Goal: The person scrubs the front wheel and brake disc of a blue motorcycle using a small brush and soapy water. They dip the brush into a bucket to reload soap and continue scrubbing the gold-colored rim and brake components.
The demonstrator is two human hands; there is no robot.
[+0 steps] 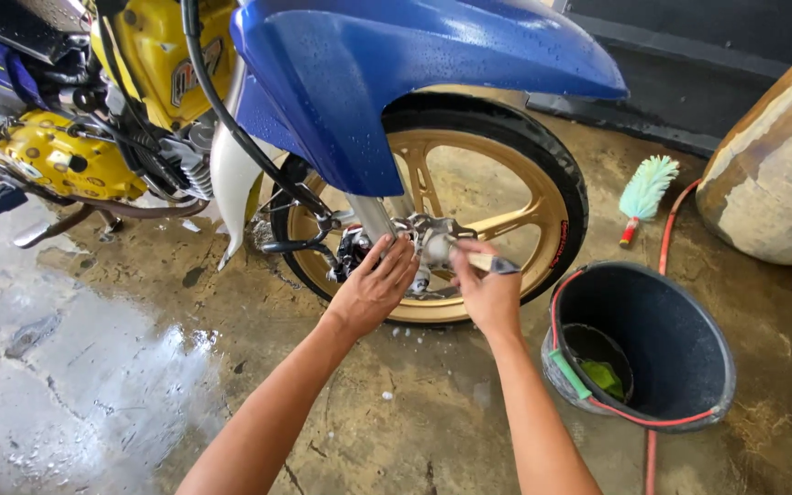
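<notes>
A wet motorcycle stands before me, its blue front fender (414, 64) above a gold front wheel (469, 206) with a black tyre. My left hand (373, 289) lies flat against the wheel hub and fork, fingers spread. My right hand (488, 289) grips a small brush (483, 263) with a pale handle, pressed to the silver hub (433, 240). Soap suds sit around the hub.
A dark bucket (680, 403) with a green sponge inside stands at the right on the wet concrete floor. A red hose (666, 234) runs past it. A turquoise bristle brush (645, 191) lies behind, beside a large clay jar (772, 174). Yellow engine parts (66, 160) are at left.
</notes>
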